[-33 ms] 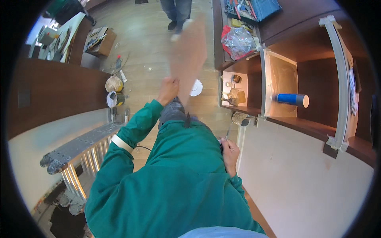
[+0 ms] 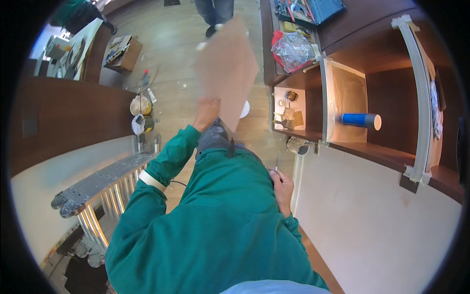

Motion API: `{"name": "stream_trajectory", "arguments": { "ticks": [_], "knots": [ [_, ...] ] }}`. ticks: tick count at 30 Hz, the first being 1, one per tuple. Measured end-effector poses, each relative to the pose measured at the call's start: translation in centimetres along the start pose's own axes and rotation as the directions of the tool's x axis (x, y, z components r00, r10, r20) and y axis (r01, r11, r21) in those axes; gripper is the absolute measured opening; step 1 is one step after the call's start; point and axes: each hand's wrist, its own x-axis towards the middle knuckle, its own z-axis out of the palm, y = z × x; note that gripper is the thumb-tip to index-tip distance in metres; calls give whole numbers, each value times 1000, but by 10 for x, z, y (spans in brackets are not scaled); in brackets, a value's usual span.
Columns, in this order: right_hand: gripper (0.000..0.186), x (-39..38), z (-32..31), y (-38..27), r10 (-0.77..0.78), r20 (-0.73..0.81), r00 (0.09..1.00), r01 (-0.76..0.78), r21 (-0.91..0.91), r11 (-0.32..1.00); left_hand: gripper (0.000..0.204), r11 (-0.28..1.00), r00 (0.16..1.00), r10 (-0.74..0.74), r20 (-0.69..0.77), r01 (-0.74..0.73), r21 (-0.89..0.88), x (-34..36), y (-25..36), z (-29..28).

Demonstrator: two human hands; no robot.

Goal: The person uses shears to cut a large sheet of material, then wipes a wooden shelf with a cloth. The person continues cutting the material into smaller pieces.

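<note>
My left hand (image 2: 207, 112) is out in front of my legs, its fingers closed on the lower left edge of a flat, pinkish-brown board (image 2: 227, 63). The board is blurred by motion and partly covers a white disc (image 2: 245, 109) on the floor. Beside my right hip, my right hand (image 2: 282, 190) is closed around a thin, pale rod-like tool (image 2: 276, 167). Only the slim shaft shows above the fingers, so its kind cannot be made out.
Ahead stands another person (image 2: 215, 12). On the right, a dark wood cabinet (image 2: 391, 93) holds a blue cylinder (image 2: 360, 120); a plastic bag (image 2: 293, 51) and open toolbox (image 2: 308, 11) lie beyond. At left are a folded ladder (image 2: 105, 174), buckets (image 2: 142, 124) and a cardboard box (image 2: 125, 54).
The board has swung left and turned, so more of its face shows and the white disc is more covered. My right hand has barely moved.
</note>
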Motion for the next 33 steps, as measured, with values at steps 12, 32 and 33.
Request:
{"name": "stream_trajectory", "arguments": {
  "ticks": [12, 32, 33],
  "knots": [
    [39, 47, 6, -24, 155, 311, 938, -296, 478, 827, 31, 138, 820, -572, 18, 118, -983, 4, 45, -38],
    [55, 59, 27, -90, -178, 595, 784, -128, 435, 891, 36, 42, 868, -485, -106, -98, -994, -23, 90, -66],
    [59, 62, 29, -91, -187, 576, 796, -102, 432, 896, 39, 40, 865, -489, -110, -104, -994, -24, 92, -66]
  ]
}}
